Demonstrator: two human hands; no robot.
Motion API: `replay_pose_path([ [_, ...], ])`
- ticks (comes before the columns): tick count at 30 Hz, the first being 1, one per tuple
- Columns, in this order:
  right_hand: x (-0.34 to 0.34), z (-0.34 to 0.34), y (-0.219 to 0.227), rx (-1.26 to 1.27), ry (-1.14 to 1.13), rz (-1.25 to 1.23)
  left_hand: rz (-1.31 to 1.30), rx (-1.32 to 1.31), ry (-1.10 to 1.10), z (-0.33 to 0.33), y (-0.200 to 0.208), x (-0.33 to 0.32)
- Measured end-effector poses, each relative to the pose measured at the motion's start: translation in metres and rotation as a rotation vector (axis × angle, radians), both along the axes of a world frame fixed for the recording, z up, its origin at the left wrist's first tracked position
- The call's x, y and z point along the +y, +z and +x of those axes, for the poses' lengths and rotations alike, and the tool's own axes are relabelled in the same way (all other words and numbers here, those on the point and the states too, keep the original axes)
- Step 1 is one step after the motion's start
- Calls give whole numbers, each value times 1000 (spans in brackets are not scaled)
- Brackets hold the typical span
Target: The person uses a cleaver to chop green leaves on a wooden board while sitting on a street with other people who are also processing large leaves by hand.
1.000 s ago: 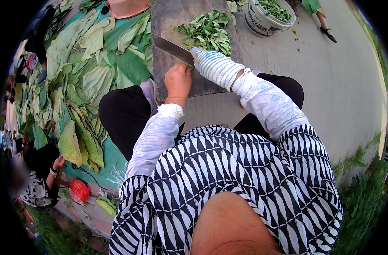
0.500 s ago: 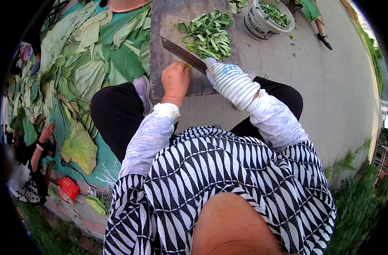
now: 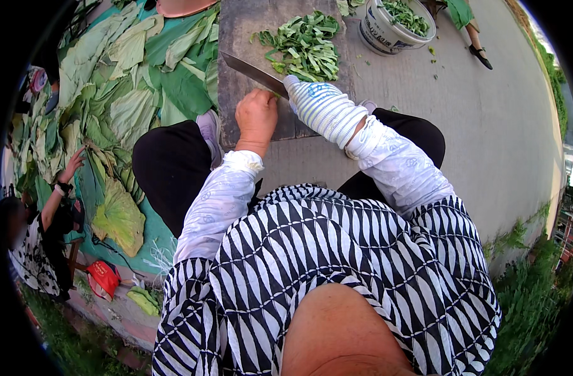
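Note:
My right hand [image 3: 324,108], in a striped knitted glove, grips the handle end of a broad kitchen knife [image 3: 252,71]. Its blade points up and left over the wooden board [image 3: 239,31], just beyond my left knuckles. My bare left hand [image 3: 257,117] rests near the board's front edge with fingers curled under. A speck of green shows by its fingertips, but whatever they hold is hidden. Past the blade lies a heap of chopped green leaves [image 3: 306,47] in strips.
A white bucket [image 3: 377,42] of cut leaves stands right of the board. Large green leaves [image 3: 133,113] cover a teal sheet at left, where another person's hand [image 3: 73,166] reaches in. A red bag [image 3: 103,279] lies lower left; a copper-coloured basin [image 3: 180,6] is at the top.
My right hand has moved left with the knife, carrying the blade further across the board. My left hand stays nearly in place. The other person's hand at left has risen toward the leaves.

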State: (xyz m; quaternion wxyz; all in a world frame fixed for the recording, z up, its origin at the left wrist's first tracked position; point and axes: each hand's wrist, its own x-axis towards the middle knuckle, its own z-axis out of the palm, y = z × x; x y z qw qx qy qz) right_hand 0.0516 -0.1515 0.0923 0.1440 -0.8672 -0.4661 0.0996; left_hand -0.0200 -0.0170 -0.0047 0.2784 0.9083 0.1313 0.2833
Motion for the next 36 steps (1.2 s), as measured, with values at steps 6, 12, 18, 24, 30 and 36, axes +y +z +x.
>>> replay_pose_path([
  [6, 9, 19, -11, 113, -33, 37, 22, -16, 7, -3, -3, 2],
  [12, 2, 9, -4, 127, -41, -55, 17, 19, -5, -6, -2, 4],
  [18, 40, 22, -26, 73, -48, 77, 56, 63, -47, -1, 1, 1],
  [24, 30, 31, -13, 195, -262, 39, 26, -8, -41, -3, -5, 4],
  [30, 2, 8, 0, 88, -125, 48, 46, -29, -26, -3, -5, 1],
  [36, -10, -1, -1, 105, -101, 0, 36, -49, -29, -2, -6, 2],
])
